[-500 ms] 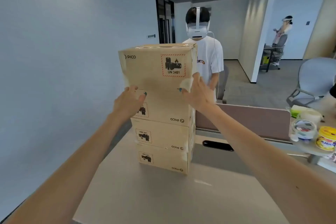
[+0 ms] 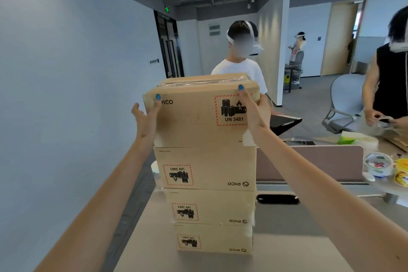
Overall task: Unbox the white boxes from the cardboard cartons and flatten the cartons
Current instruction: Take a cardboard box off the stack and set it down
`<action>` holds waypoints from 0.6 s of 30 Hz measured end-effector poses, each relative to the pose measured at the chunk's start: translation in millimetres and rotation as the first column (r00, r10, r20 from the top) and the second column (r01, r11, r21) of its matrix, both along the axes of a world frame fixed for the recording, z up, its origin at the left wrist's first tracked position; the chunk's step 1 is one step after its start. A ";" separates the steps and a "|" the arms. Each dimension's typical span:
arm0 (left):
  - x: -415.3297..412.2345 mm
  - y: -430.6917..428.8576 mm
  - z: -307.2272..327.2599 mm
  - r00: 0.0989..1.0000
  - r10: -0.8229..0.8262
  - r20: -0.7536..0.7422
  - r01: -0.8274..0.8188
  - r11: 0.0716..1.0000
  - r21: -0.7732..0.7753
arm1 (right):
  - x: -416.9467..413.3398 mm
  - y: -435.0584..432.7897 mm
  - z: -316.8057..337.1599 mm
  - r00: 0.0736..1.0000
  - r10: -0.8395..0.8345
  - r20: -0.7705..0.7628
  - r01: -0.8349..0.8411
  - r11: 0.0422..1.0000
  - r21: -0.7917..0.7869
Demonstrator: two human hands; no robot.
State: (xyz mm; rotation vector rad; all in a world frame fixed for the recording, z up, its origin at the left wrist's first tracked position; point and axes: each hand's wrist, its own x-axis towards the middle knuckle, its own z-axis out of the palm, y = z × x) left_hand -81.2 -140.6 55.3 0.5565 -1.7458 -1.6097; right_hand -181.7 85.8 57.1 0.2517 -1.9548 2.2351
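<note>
Several brown PICO cartons stand stacked on the grey table [image 2: 287, 249]. The top carton [image 2: 194, 117] is tilted toward me, so its taped lid shows. My left hand [image 2: 146, 115] grips its left side, thumb on the front face. My right hand [image 2: 254, 110] grips its right side, with the thumb over the UN 3481 label. Below it sit the second carton [image 2: 212, 168], the third carton [image 2: 216, 207] and the bottom carton [image 2: 220, 238], all upside down. All the cartons are closed, so I see no white boxes.
A person in a white shirt [image 2: 240, 66] stands just behind the stack. At the right, a person in black [image 2: 388, 81] works at a desk past a pink divider [image 2: 309, 161]. Tape rolls [image 2: 377, 164] and a yellow tub [image 2: 401, 172] lie there. A wall runs along the left.
My hands have slid from the top carton's lower corners up its sides, and the carton has tipped toward me. My view has moved closer to the stack.
</note>
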 end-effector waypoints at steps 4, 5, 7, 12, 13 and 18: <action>-16.1 -14.7 17.7 0.993 -0.115 -0.009 0.115 0.985 0.125 | -10.3 -2.1 12.3 0.995 0.042 0.092 -0.035 0.996 -0.083; -19.3 -20.5 18.8 0.992 -0.125 -0.002 0.124 0.983 0.134 | -12.9 -2.4 15.0 0.992 0.054 0.110 -0.044 0.995 -0.093; -30.9 -37.1 14.4 0.992 -0.126 -0.031 0.130 0.979 0.157 | -17.2 -2.9 19.3 0.987 0.086 0.133 -0.072 0.992 -0.103; -35.2 -23.1 18.3 0.995 -0.067 -0.068 0.078 0.982 0.169 | -19.8 -0.6 17.4 0.986 0.093 0.136 -0.084 0.994 -0.077; -35.2 -20.2 17.6 0.996 -0.051 -0.076 0.064 0.981 0.184 | -19.6 0.3 16.1 0.987 0.094 0.127 -0.084 0.993 -0.079; -24.5 0.8 11.7 0.982 -0.022 -0.188 0.057 0.981 0.184 | -13.5 20.9 10.5 0.987 0.146 0.061 -0.137 0.981 -0.135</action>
